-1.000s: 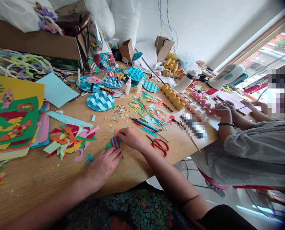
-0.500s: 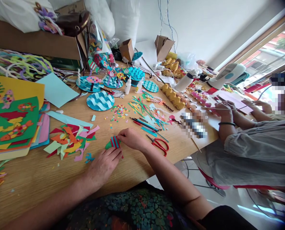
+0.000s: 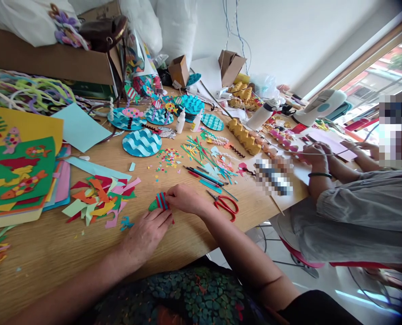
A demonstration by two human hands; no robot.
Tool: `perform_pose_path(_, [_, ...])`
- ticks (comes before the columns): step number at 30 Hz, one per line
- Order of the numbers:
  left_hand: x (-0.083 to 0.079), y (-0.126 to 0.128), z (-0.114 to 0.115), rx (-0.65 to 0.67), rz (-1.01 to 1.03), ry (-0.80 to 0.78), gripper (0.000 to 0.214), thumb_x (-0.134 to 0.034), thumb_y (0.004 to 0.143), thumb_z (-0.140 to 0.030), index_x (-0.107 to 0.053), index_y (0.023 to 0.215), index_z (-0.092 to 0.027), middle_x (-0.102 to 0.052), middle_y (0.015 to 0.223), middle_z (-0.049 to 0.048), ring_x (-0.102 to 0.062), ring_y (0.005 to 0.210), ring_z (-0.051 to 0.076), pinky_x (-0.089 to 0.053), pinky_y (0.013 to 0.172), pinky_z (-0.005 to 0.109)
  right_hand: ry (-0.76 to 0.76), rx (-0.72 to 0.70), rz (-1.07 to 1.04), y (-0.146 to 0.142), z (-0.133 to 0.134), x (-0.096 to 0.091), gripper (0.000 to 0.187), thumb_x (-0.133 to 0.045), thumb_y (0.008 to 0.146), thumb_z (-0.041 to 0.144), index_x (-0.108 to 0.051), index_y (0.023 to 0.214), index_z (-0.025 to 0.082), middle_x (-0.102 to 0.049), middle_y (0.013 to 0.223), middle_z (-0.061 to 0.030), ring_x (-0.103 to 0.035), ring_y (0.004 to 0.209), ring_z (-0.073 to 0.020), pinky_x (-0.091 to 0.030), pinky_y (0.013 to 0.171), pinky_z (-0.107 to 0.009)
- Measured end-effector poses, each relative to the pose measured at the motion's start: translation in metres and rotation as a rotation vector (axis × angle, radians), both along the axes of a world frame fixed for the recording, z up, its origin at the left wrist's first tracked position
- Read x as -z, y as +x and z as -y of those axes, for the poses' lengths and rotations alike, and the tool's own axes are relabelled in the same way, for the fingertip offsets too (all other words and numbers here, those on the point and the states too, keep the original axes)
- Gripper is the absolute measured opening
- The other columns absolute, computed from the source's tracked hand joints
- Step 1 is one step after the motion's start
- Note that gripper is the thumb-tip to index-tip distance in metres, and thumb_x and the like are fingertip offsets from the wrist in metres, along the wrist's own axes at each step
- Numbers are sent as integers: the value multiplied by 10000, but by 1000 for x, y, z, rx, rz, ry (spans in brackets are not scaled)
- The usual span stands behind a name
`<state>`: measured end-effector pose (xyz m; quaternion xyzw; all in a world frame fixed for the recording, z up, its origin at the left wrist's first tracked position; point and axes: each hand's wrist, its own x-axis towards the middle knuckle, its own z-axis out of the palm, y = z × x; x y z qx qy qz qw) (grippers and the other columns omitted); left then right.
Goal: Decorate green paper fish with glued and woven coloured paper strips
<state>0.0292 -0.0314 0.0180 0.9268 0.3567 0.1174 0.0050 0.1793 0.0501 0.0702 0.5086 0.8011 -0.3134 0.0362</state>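
A small paper fish (image 3: pixel 161 200) with a green head and red and blue stripes lies on the table in front of me. My left hand (image 3: pixel 150 229) holds it down from the near side, fingers together over its lower part. At the fish's right edge is my right hand (image 3: pixel 182 198), its fingers closed in a pinch against the striped paper. Whatever is between those fingertips is hidden. Blue paper scraps (image 3: pixel 127 223) lie left of my left hand, and red-handled scissors (image 3: pixel 225 206) rest to the right of my right hand.
Colourful paper offcuts (image 3: pixel 101 198), dots (image 3: pixel 169 157), thin strips (image 3: pixel 194 151) and pencils (image 3: pixel 204 176) lie around the work spot. Glue bottles (image 3: pixel 180 121) stand beyond, near wavy blue discs (image 3: pixel 141 143). Coloured sheets (image 3: pixel 21 180) are stacked left. Another person (image 3: pixel 366 212) sits at right.
My right hand has shifted slightly toward me along the fish's right edge, its fingers more closed. The left hand and the fish stay practically where they were.
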Motion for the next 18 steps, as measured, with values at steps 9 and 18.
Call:
perform_pose_path(9, [0,-1,0,15,13,35,324,-403,839,-51,-595,1090,-122,-627,1141,78,-542,1019,214,-450,811,348,69,91,-132,-9,-25,4,246,-451,771,133,-694,756,105,-644,684,-28,-467,571,-73,-295,518,-185])
perform_pose_path(18, [-3,-7,-4,48,97,-33,388,-337,832,-38,-584,1115,-134,-605,1170,81,-528,1057,185,-455,877,334,-70,252,-339,21,10,6,246,-460,809,205,-664,718,101,-495,535,34,-379,487,-52,-274,487,-190])
